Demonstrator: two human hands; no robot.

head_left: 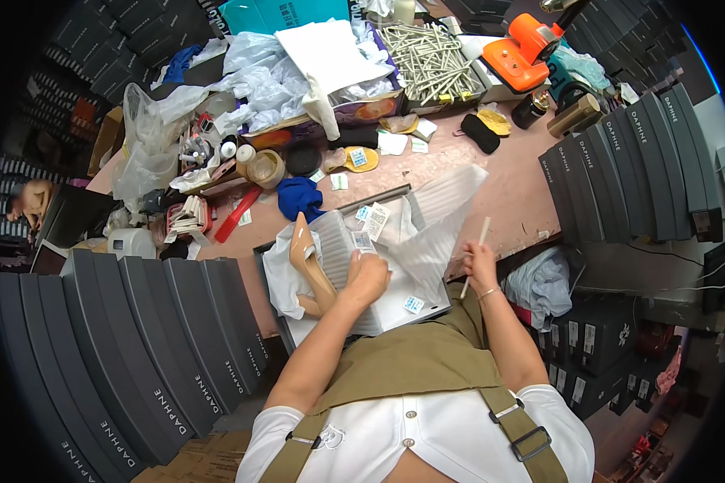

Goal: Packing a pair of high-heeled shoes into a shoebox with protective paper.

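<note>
My left hand [368,276] is closed over the open shoe box, its fingertips pinching a small white printed tag [364,240]. Just left of it, a beige pointed high-heeled shoe [302,253] rests on white tissue, toe pointing away from me. My right hand [481,267] is raised past the box's right side, wrapped around a thin pale stick [485,232] that stands nearly upright. The grey shoe box [395,315] has a white inside. Wrinkled translucent wrapping paper [443,213] spills out over its far right. Another printed tag [375,219] and a small blue-and-white label [413,304] lie in the box.
Grey shoe boxes stand in rows at left [121,346] and right [640,169]. Along the far table are a tray of pale sticks [427,60], an orange device [517,56], crumpled paper [270,76], a blue cloth [300,196] and a red strip-like tool [238,213].
</note>
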